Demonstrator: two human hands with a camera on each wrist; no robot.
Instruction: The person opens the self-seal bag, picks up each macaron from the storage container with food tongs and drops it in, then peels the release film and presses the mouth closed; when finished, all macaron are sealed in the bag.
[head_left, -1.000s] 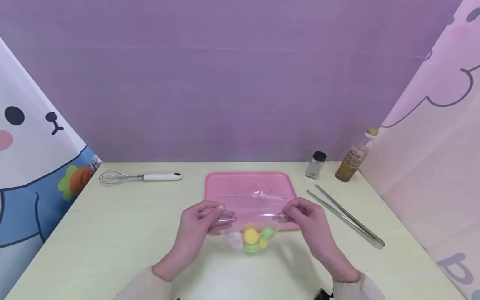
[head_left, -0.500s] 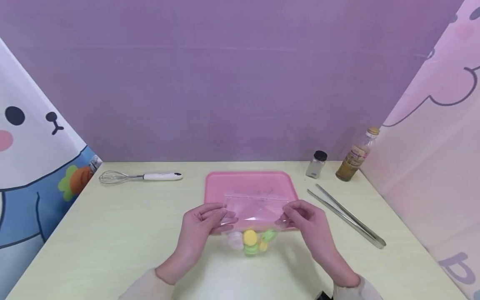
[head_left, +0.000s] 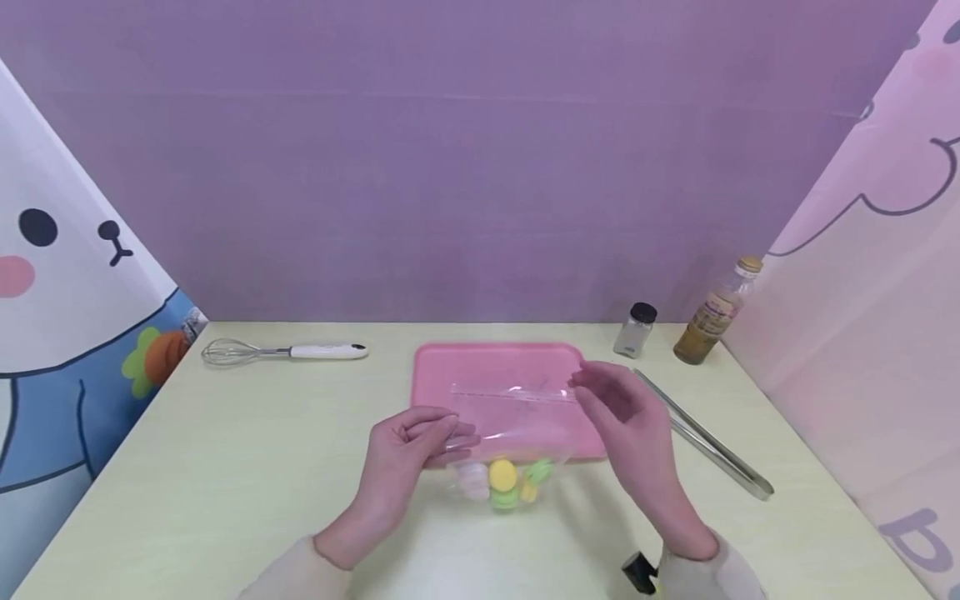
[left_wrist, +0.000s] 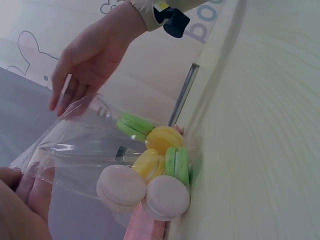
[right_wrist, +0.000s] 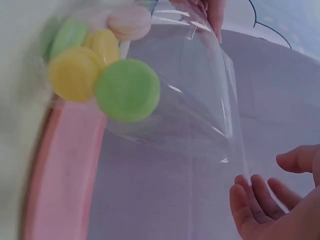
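My left hand (head_left: 408, 458) pinches the left side of a clear plastic bag (head_left: 517, 429), fingers curled at its edge. Macarons lie in the lower part of the bag: pale pink (left_wrist: 121, 185), yellow (head_left: 502, 475) and green (right_wrist: 128, 91). A line runs across the bag near its top. By the upper right corner of the bag is my right hand (head_left: 633, 433), thumb and fingers apart. In the right wrist view its fingertips (right_wrist: 242, 181) are close to the bag's edge; whether they touch it I cannot tell. Behind the bag lies a pink tray (head_left: 487, 360).
A whisk (head_left: 326, 352) lies at the back left of the pale table (head_left: 247, 450). Metal tongs (head_left: 723, 458) lie to the right of my right hand. A black-capped jar (head_left: 633, 335) and a bottle (head_left: 705, 325) of brown liquid stand at the back right.
The right hand has let go of the bag's right side and moved up towards its top corner, fingers spread. The left hand keeps its grip, and the bag stays nearly in place.
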